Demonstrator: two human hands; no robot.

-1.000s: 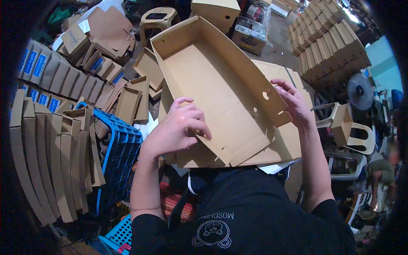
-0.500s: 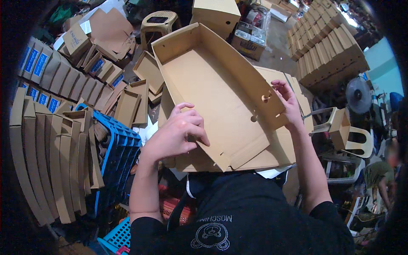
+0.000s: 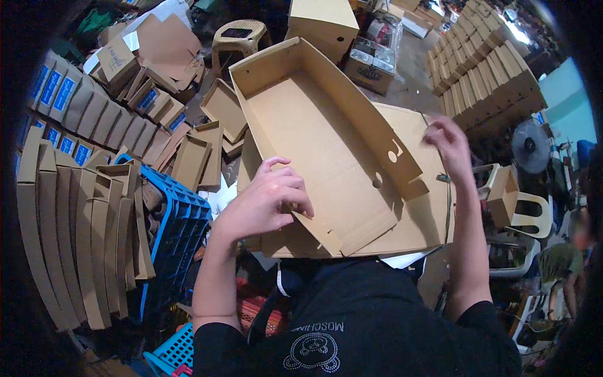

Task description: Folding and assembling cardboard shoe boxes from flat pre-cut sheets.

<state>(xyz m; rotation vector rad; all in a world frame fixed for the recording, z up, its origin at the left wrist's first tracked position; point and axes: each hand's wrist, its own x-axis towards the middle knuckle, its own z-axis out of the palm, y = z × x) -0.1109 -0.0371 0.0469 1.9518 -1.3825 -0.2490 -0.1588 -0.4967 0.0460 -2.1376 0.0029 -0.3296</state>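
Open cardboard box: a long, plain brown tray point(image 3: 326, 138) of smooth, stiff board, slanting across flat cardboard sheets point(image 3: 422, 220) in front of the person; walls stand along its far end and both long sides, while the near end lies low, with a creased flap edge.
Cut-outs: a notched, rounded opening point(image 3: 394, 152) pierces the right wall, and a round hole point(image 3: 377, 181) sits close to that wall's foot.
Left hand: the hand point(image 3: 274, 196) is partly closed, fingers bent over the top edge of the left wall, thumb on the outer side, pinching the board.
Right hand: the hand point(image 3: 448, 146) is raised beyond the right wall, apart from the box, fingers loosely curled; the fingertips blur, so whether they hold anything small cannot be told.
Left side: long, narrow folded cardboard pieces point(image 3: 66, 232) stand in a row beside a blue plastic crate point(image 3: 182, 204) with a ribbed, open-slotted wall; shallow cardboard trays point(image 3: 190, 157) lie behind it.
Far side: a beige plastic stool point(image 3: 249, 45) carries a dark flat object; a closed-looking carton point(image 3: 320, 28) with a small round hole stands near it.
Right side: tightly packed brown boxes point(image 3: 490, 78) rise in rows behind a round fan point(image 3: 529, 146).
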